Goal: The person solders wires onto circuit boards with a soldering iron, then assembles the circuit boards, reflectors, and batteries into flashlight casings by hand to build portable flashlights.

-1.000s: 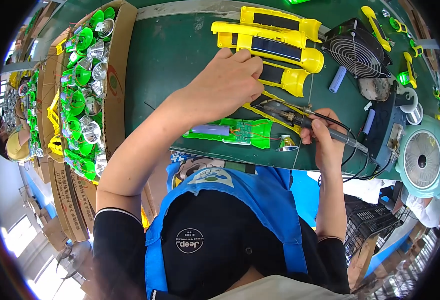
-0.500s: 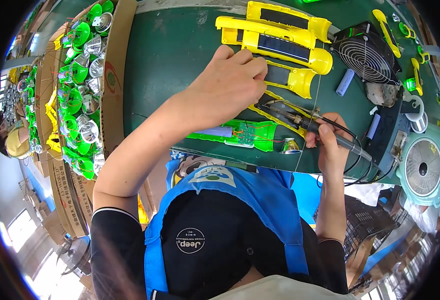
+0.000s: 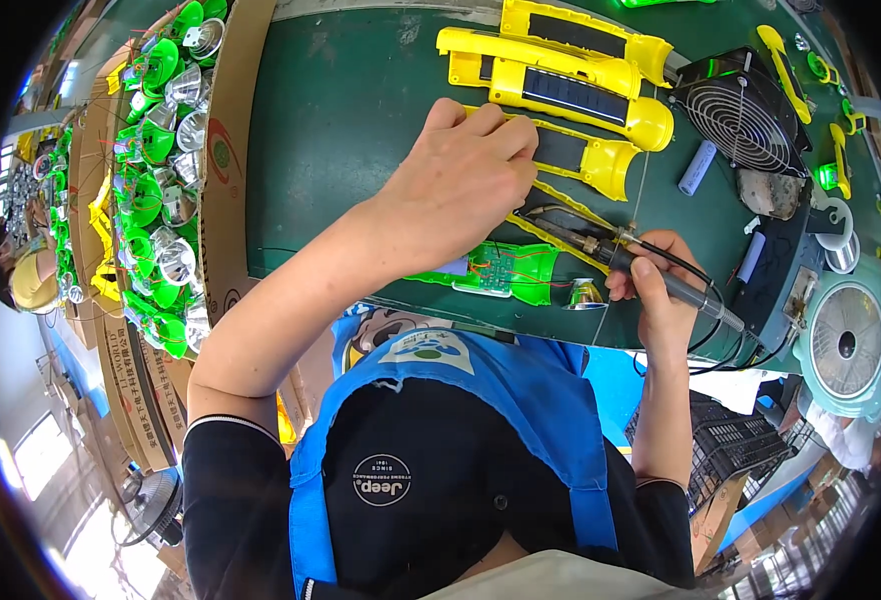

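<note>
My right hand [image 3: 664, 292] grips a soldering iron [image 3: 699, 298] with a thin feed tube along it, its tip pointing left. The tip end lies over a narrow yellow casing half [image 3: 576, 204]. My left hand [image 3: 461, 180] is closed, fingers curled down over the left ends of the yellow casings; what its fingertips pinch is hidden under the hand. Below it lies a green casing half [image 3: 535, 274] with a green circuit board [image 3: 496, 268] and thin red wires. Beside that sits a small shiny reflector cup [image 3: 586, 294]. Just above, another yellow casing half [image 3: 611, 168] shows a dark panel.
More yellow casings [image 3: 651, 122] lie at the back. To the right are a black fan [image 3: 731, 115], a lilac cylindrical cell [image 3: 698, 168], a solder spool [image 3: 842, 250] and a green fan [image 3: 847, 345]. A cardboard box [image 3: 229, 150] holds green lamp heads on the left.
The table and its things sit slightly further right in the view. Both hands keep nearly the same pose, and the soldering iron stays over the yellow casing.
</note>
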`<state>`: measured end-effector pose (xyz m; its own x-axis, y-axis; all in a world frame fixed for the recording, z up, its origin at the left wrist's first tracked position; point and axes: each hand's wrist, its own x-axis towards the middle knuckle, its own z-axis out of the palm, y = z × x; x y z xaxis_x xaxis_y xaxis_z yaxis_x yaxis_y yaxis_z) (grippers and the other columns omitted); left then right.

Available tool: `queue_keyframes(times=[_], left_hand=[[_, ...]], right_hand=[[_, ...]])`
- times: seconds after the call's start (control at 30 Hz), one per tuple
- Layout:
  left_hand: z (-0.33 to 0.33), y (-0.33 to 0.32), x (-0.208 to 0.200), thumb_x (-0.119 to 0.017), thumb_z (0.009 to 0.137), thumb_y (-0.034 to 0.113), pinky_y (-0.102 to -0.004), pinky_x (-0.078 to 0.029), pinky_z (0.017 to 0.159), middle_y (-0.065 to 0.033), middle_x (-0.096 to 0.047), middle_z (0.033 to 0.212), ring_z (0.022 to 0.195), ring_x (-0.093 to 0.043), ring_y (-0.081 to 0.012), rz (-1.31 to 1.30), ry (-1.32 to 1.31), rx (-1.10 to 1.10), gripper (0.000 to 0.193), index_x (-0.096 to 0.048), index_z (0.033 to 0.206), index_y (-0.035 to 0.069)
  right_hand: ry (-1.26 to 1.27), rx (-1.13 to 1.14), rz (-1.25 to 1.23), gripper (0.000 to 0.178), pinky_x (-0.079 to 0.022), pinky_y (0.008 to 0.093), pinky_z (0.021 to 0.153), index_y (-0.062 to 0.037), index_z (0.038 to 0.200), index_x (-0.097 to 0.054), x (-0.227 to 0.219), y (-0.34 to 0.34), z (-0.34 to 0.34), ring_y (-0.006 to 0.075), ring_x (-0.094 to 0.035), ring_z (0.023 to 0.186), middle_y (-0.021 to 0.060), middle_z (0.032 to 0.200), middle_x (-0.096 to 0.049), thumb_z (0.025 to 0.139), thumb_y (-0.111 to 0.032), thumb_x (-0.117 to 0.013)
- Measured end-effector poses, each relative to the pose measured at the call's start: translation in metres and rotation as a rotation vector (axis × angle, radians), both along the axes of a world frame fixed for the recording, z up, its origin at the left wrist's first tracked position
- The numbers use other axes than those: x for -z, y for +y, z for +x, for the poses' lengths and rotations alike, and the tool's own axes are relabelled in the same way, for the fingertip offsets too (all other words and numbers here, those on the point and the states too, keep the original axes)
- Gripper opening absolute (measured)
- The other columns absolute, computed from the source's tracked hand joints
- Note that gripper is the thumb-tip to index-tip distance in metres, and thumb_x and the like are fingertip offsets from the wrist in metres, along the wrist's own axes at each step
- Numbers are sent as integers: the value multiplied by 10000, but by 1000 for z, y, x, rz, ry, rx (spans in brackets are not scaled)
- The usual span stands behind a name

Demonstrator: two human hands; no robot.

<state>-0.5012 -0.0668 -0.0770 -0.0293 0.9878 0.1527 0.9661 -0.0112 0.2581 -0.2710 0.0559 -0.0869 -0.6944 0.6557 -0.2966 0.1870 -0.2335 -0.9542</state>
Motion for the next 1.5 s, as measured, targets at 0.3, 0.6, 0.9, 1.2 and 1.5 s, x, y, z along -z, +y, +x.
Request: queue_keyframes(times=[0.3, 0.6, 0.9, 1.2, 1.5], left_hand=[[-1, 2, 1, -664, 745, 93, -355, -368, 827, -30, -545, 942, 920, -517, -192, -1, 15, 6, 43, -635, 740, 62], [-7, 1, 4, -661, 743, 96, -352, -363, 822, -24, -542, 935, 922, -512, -193, -1, 53, 11, 36, -643, 740, 65], [12, 12, -17, -656, 775, 115, -351, -338, 847, -20, -529, 953, 951, -508, -177, -51, 58, 12, 37, -642, 752, 90], [17, 16, -24, -661, 778, 117, -352, -330, 843, -21, -514, 947, 931, -514, -172, -87, -6, 2, 32, -635, 777, 98], [62, -14, -42, -712, 648, 136, -358, -362, 758, -52, -497, 843, 872, -495, -218, 28, 78, 46, 170, -572, 729, 85]], right_hand=[[-29, -6, 20, 170, -531, 243, 594, 44, 982, -548, 0, -2, -3, 131, -633, 649, 105, 783, -633, 872, -68, -615], [157, 125, 58, 278, -549, 306, 677, 63, 1036, -500, 14, -10, 11, 202, -657, 676, 176, 809, -650, 883, -132, -625], [265, 247, 261, 354, -515, 320, 660, 28, 1019, -465, 26, -13, 24, 206, -600, 667, 164, 756, -611, 893, -281, -582], [380, 205, 208, 272, -541, 300, 709, 28, 1038, -481, 23, -3, 31, 175, -647, 730, 152, 822, -648, 902, -179, -592], [429, 254, 312, 272, -505, 273, 769, 16, 1075, -484, 27, -17, 34, 165, -637, 811, 149, 905, -645, 918, -179, -591]])
